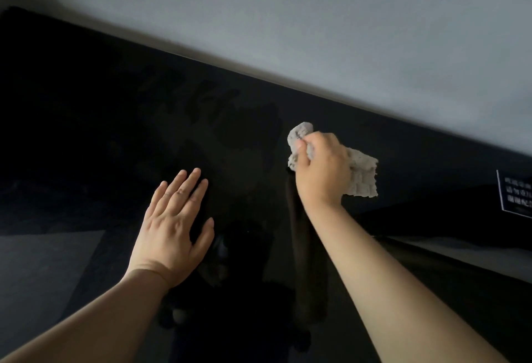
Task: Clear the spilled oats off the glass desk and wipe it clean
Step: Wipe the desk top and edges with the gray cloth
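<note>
The black glass desk (115,132) fills most of the view and reflects my arms. My right hand (322,172) grips a crumpled grey cloth (361,175) and holds it on the glass near the desk's far edge. The cloth sticks out past my fingers on the left and past my palm on the right. My left hand (172,230) rests flat on the glass with straight, spread fingers, to the left of the cloth. Faint wipe streaks show on the glass beyond my left hand. I see no oats on the dark surface.
A grey wall (316,17) runs along the desk's far edge. A dark object with a white-lettered label (515,195) sits at the right edge of the view. The floor shows dimly through the glass at lower left.
</note>
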The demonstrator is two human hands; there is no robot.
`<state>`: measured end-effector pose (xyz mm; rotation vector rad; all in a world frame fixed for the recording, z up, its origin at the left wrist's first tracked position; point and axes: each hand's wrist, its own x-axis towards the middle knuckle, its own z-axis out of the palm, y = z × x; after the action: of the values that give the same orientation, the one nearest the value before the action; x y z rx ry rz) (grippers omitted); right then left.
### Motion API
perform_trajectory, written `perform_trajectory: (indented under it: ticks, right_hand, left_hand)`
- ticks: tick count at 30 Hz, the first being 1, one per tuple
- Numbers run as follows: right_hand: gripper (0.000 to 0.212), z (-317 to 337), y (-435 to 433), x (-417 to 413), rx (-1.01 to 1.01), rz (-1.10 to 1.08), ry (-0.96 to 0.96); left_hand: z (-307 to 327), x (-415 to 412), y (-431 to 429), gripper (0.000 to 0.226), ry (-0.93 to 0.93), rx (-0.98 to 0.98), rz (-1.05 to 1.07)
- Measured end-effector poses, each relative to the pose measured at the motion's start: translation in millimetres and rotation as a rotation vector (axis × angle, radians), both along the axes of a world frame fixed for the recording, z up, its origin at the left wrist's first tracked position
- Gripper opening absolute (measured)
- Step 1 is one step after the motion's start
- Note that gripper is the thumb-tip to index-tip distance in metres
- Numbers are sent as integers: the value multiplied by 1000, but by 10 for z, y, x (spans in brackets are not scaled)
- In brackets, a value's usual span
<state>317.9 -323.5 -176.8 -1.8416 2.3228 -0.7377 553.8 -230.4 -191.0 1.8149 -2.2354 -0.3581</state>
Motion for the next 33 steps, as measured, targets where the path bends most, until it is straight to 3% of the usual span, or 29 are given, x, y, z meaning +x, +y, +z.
perform_trajectory:
  ticks: [4, 8, 11, 17, 22, 26, 28, 33]
  right_hand:
    - [12, 7, 635, 131, -24, 231, -110]
    - [15, 155, 1099, 150, 102, 422, -275]
    - [12, 245, 959, 15, -1, 320, -306]
    - [13, 0, 401, 156, -24, -92, -73]
    - [12, -43, 1210, 424, -71, 219, -153]
    - [15, 141, 1658, 472, 51, 382, -301]
    - [13, 236, 1587, 376, 7, 359, -315]
    - [11, 196, 873, 65, -51, 70, -126]
  left_hand:
    - [-8, 1, 8, 63, -4, -3, -1]
    - [6, -5, 1, 64, -7, -2, 3]
    - [-3, -9, 7, 64, -4, -8, 8]
    - [-27, -6, 13, 63, -4, -31, 6]
    - [-41, -9, 12, 64, -17, -31, 12]
    - [-35, -10, 14, 65, -17, -29, 16]
    - [-31, -9, 13, 66, -12, -31, 16]
    - [-17, -15, 30, 66, -4, -40, 22]
